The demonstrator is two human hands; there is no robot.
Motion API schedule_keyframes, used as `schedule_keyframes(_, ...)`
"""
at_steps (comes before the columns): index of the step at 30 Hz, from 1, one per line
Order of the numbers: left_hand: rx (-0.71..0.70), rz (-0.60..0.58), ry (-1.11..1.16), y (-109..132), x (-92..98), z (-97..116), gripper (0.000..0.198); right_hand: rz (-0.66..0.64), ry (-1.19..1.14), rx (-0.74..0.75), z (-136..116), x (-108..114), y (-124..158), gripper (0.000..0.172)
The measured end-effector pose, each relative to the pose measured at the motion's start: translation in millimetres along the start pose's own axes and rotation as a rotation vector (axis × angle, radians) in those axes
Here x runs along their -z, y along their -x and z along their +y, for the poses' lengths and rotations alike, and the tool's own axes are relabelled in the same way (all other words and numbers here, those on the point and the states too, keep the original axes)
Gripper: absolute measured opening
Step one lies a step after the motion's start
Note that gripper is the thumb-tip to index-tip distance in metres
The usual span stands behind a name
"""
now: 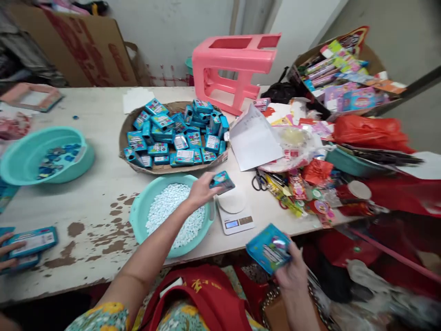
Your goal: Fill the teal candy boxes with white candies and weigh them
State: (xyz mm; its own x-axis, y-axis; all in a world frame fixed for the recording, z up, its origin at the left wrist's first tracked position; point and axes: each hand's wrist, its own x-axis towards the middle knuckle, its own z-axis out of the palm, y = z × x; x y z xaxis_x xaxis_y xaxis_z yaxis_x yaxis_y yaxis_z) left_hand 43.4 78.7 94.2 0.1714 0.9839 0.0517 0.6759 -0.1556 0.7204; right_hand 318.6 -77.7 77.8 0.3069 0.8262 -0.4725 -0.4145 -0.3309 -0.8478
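My left hand grips a small blue tin by its left end, above the round plate of a white digital scale. Lower down to the right, past the table's front edge, my right hand is closed on a flat blue printed packet, slightly blurred. Under my left forearm stands a turquoise basin holding many small pale-blue candies. Behind it, a cardboard tray is heaped with blue tins like the one I hold.
At the left edge, another person's hand rests on blue boxes. A second turquoise basin contains small blue pieces. Behind lies a pink stool on its side. Scissors, assorted wrappers and a filled carton crowd the right.
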Motion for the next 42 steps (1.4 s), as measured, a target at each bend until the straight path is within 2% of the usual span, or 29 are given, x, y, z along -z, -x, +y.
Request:
schedule_keyframes(2, 0.136, 0.234, 0.027, 36.7, 61.3, -17.9, 0.043, -0.087, -0.096, -0.05, -3.8, 2.1, -6.1, 0.053)
schedule_keyframes(4, 0.352, 0.425, -0.061, 76.4, 119.1, -47.5, 0.044, -0.148, -0.132, -0.101, -3.9, -7.1, -8.7, 0.059)
schedule_keyframes(6, 0.606, 0.608, -0.204, 113.5, 161.4, -91.2, 0.046, -0.185, -0.122, -0.16, 0.0, -23.8, -8.6, 0.061)
schedule_keyframes(7, 0.749, 0.683, -0.289, 129.7, 174.2, -117.0, 0.048, -0.207, -0.111, -0.188, 3.0, -33.0, -8.2, 0.061)
schedule_keyframes(9, 1.01, 0.744, -0.379, 155.8, 183.1, -169.7, 0.047, -0.254, -0.097, -0.226, 9.2, -50.5, -7.9, 0.061)
schedule_keyframes(11, 1.169, 0.739, -0.352, 172.9, 175.9, -214.2, 0.04, -0.295, -0.08, -0.25, 13.7, -64.7, -7.8, 0.063)
schedule_keyframes(13, 1.235, 0.717, -0.302, 182.5, 163.1, -242.6, 0.034, -0.336, -0.043, -0.272, 15.7, -76.0, -6.0, 0.069)
schedule_keyframes(15, 1.239, 0.678, -0.291, 187.2, 153.0, -252.3, 0.036, -0.394, -0.008, -0.301, 16.2, -86.0, -0.9, 0.075)
schedule_keyframes(18, 1.128, 0.676, -0.366, 187.6, 142.9, -236.0, 0.056, -0.461, -0.016, -0.334, 18.4, -100.5, 10.9, 0.081)
schedule_keyframes(19, 1.038, 0.708, -0.402, 185.9, 137.5, -224.4, 0.059, -0.47, -0.036, -0.345, 19.9, -104.9, 14.7, 0.081)
schedule_keyframes(21, 0.783, 0.736, -0.436, 179.5, 118.1, -196.5, 0.053, -0.48, -0.087, -0.381, 23.9, -112.0, 19.6, 0.079)
schedule_keyframes(22, 0.65, 0.69, -0.419, 175.1, 103.6, -182.3, 0.047, -0.484, -0.112, -0.404, 26.0, -114.4, 20.5, 0.077)
schedule_keyframes(24, 0.484, 0.43, -0.35, 165.6, 67.7, -157.1, 0.045, -0.492, -0.148, -0.447, 30.2, -116.2, 19.5, 0.071)
schedule_keyframes(26, 0.537, 0.191, -0.338, 157.6, 29.8, -138.9, 0.054, -0.503, -0.159, -0.466, 33.6, -113.9, 16.3, 0.065)
schedule_keyframes(28, 0.679, 0.073, -0.354, 152.6, -2.6, -126.0, 0.067, -0.523, -0.148, -0.459, 36.3, -107.8, 12.7, 0.064)
schedule_keyframes(30, 0.773, 0.035, -0.343, 150.2, -26.9, -114.4, 0.073, -0.542, -0.12, -0.43, 38.7, -99.6, 9.3, 0.072)
schedule_keyframes(33, 0.764, 0.038, -0.25, 146.2, -50.8, -95.7, 0.065, -0.563, -0.082, -0.39, 42.2, -89.0, 3.6, 0.084)
schedule_keyframes(35, 0.749, 0.09, -0.074, 140.4, -59.6, -85.4, 0.052, -0.566, -0.054, -0.411, 43.8, -87.2, -0.6, 0.084)
schedule_keyframes(37, 0.79, 0.189, 0.225, 132.7, -61.7, -80.5, 0.039, -0.555, -0.014, -0.438, 44.0, -91.0, -3.6, 0.077)
schedule_keyframes(39, 0.839, 0.282, 0.489, 126.3, -57.0, -81.3, 0.032, -0.525, 0.022, -0.393, 42.3, -99.8, -4.2, 0.061)
schedule_keyframes(42, 0.851, 0.343, 0.698, 123.5, -40.0, -86.3, 0.036, -0.487, 0.05, -0.253, 37.6, -118.8, -0.2, 0.038)
